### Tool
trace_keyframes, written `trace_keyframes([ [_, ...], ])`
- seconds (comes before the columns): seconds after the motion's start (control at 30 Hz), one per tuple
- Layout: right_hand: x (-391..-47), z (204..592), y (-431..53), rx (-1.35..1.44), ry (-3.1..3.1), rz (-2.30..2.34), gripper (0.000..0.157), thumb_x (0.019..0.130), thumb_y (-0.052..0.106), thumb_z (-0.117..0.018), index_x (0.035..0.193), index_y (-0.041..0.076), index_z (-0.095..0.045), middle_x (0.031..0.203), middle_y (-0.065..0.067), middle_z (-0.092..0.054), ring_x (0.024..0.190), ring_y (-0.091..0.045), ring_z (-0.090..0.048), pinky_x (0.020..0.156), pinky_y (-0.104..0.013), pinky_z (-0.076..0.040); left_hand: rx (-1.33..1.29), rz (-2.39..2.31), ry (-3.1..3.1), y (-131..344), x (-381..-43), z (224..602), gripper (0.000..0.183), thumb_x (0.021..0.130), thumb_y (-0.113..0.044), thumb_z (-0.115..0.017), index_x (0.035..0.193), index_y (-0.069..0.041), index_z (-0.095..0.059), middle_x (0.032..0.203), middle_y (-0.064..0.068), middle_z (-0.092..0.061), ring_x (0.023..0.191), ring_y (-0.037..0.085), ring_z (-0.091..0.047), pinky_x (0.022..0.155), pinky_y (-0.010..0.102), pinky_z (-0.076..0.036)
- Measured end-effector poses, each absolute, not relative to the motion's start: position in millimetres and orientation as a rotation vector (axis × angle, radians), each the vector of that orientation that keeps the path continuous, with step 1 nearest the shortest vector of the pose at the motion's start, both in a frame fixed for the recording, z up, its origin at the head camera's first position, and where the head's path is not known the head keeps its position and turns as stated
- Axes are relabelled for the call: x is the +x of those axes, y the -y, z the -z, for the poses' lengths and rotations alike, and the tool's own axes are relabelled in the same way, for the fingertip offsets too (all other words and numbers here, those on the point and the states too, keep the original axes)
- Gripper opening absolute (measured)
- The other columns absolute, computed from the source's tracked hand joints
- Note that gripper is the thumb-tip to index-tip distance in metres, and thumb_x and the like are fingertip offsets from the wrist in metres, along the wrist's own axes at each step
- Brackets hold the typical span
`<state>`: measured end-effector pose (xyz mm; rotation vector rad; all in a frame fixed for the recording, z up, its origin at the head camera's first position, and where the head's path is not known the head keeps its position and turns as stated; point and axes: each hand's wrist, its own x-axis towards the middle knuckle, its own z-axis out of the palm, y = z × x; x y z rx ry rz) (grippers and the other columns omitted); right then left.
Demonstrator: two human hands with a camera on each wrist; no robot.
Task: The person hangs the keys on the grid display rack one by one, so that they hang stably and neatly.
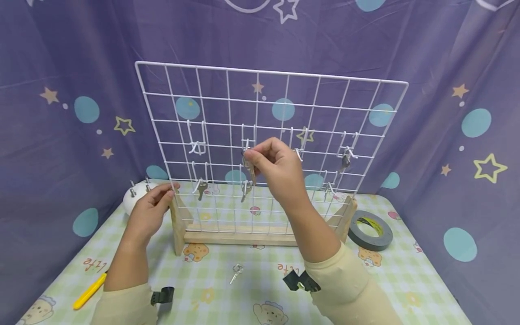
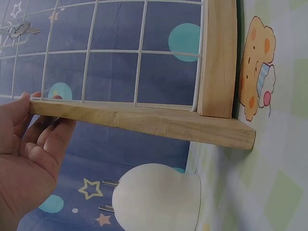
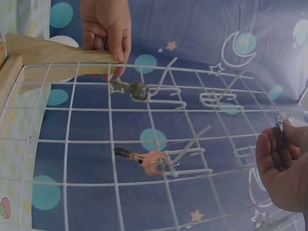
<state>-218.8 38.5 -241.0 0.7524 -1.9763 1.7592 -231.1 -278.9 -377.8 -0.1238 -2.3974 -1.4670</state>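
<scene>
My right hand [image 1: 282, 171] pinches a small metal key [image 1: 249, 167] between thumb and fingertips, in front of an upper middle hook on the white wire grid [image 1: 272, 71]. In the right wrist view the key [image 3: 279, 123] shows only partly between the fingers. At the grid's left edge, my left hand [image 1: 148, 214] grips the upper end of the wooden stand's side piece [image 2: 120, 118], thumb on one face and fingers on the other. Other keys hang from hooks: one lower left [image 1: 201, 189], one lower middle [image 1: 245, 191], one upper right [image 1: 345, 161].
A loose key [image 1: 237, 272] lies on the checked tablecloth before the stand. Right of it sits a grey tape roll [image 1: 370, 231]. A white rounded object with metal pegs [image 1: 132, 198] stands behind my left hand; a yellow-handled tool [image 1: 90, 291] lies by the left forearm.
</scene>
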Motion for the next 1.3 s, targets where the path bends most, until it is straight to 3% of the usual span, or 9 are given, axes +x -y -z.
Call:
trace_keyframes([
  [0.37, -230, 249, -39, 0.709, 2.038, -1.744, 0.016, 0.092, 0.021, -0.071, 0.093, 0.006, -0.065, 0.082, -0.009, -0.068, 0.069, -0.022, -0.064, 0.064, -0.035, -0.062, -0.124, 1.454, 2.406, 278, -233, 379, 0.048, 0.102, -0.043, -0.047, 0.140, -0.013, -0.055, 0.138, 0.010, -0.058, 0.113, -0.010, -0.051, 0.091, 0.008, -0.049],
  [0.67, -232, 246, -37, 0.643, 2.189, -1.637, 0.016, 0.093, 0.025, -0.070, 0.100, 0.011, -0.066, 0.089, -0.001, -0.071, 0.076, -0.019, -0.068, 0.071, -0.032, -0.063, -0.128, 1.454, 2.404, 279, -231, 376, 0.047, 0.103, -0.042, -0.046, 0.140, -0.014, -0.054, 0.139, 0.009, -0.058, 0.114, -0.009, -0.050, 0.091, 0.006, -0.048],
  [0.83, -233, 244, -36, 0.580, 2.240, -1.575, 0.016, 0.094, 0.028, -0.069, 0.099, 0.013, -0.064, 0.088, 0.002, -0.070, 0.077, -0.017, -0.068, 0.070, -0.026, -0.062, -0.127, 1.453, 2.403, 278, -231, 376, 0.046, 0.103, -0.042, -0.047, 0.140, -0.016, -0.055, 0.130, -0.006, -0.061, 0.113, -0.010, -0.050, 0.089, 0.005, -0.047],
  [1.0, -235, 244, -35, 0.560, 2.260, -1.540, 0.018, 0.094, 0.030, -0.068, 0.099, 0.014, -0.064, 0.087, 0.002, -0.070, 0.071, -0.015, -0.066, 0.070, -0.032, -0.062, -0.131, 1.464, 2.386, 279, -232, 377, 0.046, 0.103, -0.040, -0.048, 0.140, -0.013, -0.054, 0.123, -0.017, -0.060, 0.111, -0.010, -0.051, 0.089, 0.005, -0.048],
  [1.17, -236, 244, -34, 0.543, 2.282, -1.548, 0.022, 0.094, 0.033, -0.068, 0.101, 0.013, -0.062, 0.086, 0.002, -0.069, 0.071, -0.016, -0.066, 0.071, -0.037, -0.063, -0.130, 1.466, 2.382, 280, -233, 377, 0.047, 0.103, -0.040, -0.048, 0.140, -0.012, -0.054, 0.124, -0.013, -0.062, 0.110, -0.010, -0.052, 0.089, 0.006, -0.048],
  [1.3, -234, 245, -35, 0.518, 2.322, -1.489, 0.030, 0.092, 0.037, -0.069, 0.110, 0.014, -0.059, 0.087, 0.003, -0.066, 0.075, -0.014, -0.063, 0.068, -0.032, -0.060, -0.125, 1.457, 2.390, 280, -232, 378, 0.045, 0.103, -0.040, -0.048, 0.139, -0.014, -0.055, 0.125, -0.007, -0.062, 0.110, -0.009, -0.052, 0.089, 0.006, -0.048],
])
